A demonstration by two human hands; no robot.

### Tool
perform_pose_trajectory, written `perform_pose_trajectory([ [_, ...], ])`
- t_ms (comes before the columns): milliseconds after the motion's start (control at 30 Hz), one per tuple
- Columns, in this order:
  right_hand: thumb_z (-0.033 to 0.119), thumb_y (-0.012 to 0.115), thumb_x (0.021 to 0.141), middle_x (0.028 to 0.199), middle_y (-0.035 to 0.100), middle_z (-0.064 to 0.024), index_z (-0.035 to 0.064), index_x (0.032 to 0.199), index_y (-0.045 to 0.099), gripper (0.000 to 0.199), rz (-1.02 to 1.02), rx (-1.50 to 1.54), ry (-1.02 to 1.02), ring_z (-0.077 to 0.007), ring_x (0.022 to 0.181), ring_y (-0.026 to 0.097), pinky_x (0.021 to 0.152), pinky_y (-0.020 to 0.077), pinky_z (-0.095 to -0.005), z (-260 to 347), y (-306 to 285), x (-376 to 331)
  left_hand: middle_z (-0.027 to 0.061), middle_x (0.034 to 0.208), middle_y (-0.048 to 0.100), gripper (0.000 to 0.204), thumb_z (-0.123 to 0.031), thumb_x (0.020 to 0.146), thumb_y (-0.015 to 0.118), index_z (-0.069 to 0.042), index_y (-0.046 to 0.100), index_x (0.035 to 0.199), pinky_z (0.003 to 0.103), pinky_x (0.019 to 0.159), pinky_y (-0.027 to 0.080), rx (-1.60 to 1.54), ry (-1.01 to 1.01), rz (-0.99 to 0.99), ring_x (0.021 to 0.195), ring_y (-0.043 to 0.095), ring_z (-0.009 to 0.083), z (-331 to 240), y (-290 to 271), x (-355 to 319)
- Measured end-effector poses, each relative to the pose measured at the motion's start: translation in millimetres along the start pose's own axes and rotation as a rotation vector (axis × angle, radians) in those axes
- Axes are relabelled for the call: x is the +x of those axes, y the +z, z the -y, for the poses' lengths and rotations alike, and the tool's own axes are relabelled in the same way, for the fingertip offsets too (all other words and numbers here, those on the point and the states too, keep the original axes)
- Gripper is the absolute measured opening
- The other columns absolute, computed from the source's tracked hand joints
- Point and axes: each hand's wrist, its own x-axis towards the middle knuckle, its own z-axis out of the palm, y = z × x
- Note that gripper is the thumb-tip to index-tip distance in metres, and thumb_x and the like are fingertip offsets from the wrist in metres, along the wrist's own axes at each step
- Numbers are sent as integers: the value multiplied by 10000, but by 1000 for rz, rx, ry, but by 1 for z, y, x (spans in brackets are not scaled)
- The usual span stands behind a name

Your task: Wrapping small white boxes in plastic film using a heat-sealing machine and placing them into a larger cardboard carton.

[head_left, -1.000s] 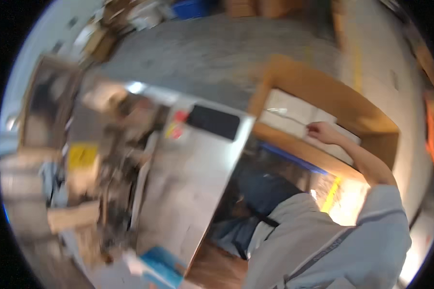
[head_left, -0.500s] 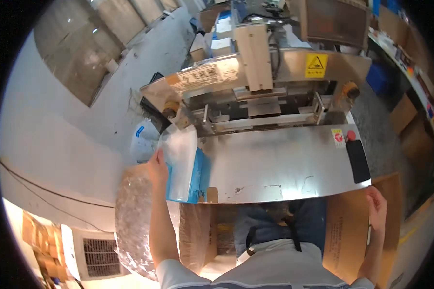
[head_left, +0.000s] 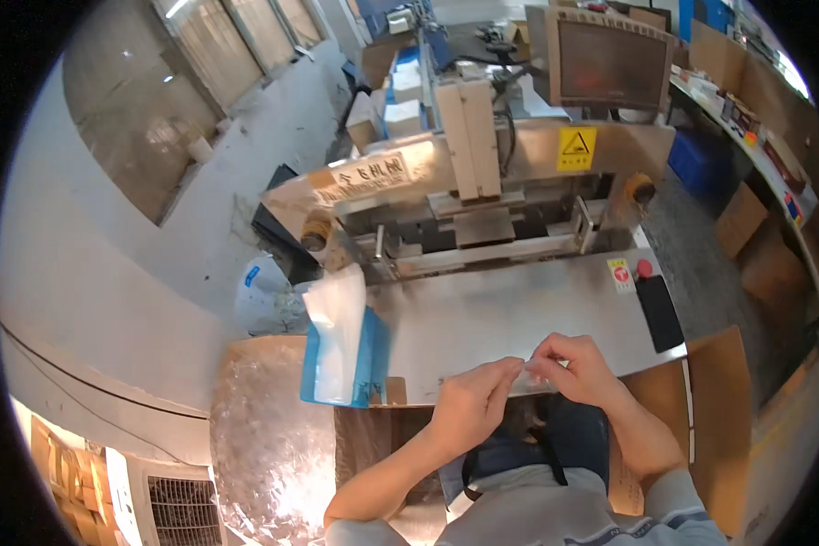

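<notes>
My left hand (head_left: 475, 399) and my right hand (head_left: 577, 368) meet above the front edge of the metal worktop (head_left: 455, 318). Fingertips of both are pinched together, almost touching. A small pale, see-through bit shows between them, too little of it to name. To the left of my hands stands a blue open box (head_left: 374, 355) holding a stack of thin whitish plastic bags or sheets (head_left: 338, 318) that rise above its rim. Behind the worktop is a metal machine with a pale upright housing (head_left: 470, 136) and a flat metal plate (head_left: 484, 228) under it.
A red button (head_left: 644, 268) and a black box (head_left: 659, 313) sit at the worktop's right end. Below left, a carton (head_left: 273, 428) is lined with clear plastic. A cardboard box (head_left: 714, 419) stands at the lower right. A monitor (head_left: 610, 64) is behind the machine.
My left hand has left the blue box and moved right. My right hand has come in from the worktop's right corner. Both now pinch together at the front edge; the view has shifted.
</notes>
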Motion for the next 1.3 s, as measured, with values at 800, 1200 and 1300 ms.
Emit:
perform_pose_trajectory([
  [800,213,702,861,889,666,-89,85,884,675,132,339,-318,-180,-296,917,641,862,510,-406,-38,-28,-14,157,818,685,191,-251,917,658,-72,685,978,445,679,522,111,-9,605,756,656,378,41,19,12],
  [1200,232,670,871,907,706,-88,85,859,736,163,142,-400,-188,-296,956,625,879,491,-399,-94,-68,50,214,909,680,188,-216,956,577,-31,606,972,480,723,521,280,-137,600,843,645,435,88,-12,82],
  [1300,237,660,880,902,705,-119,58,888,729,192,184,-369,-108,-319,900,643,825,507,-399,-120,-59,107,166,889,711,219,-248,957,596,-43,653,1013,410,722,530,197,-184,519,821,694,324,186,-13,104],
])
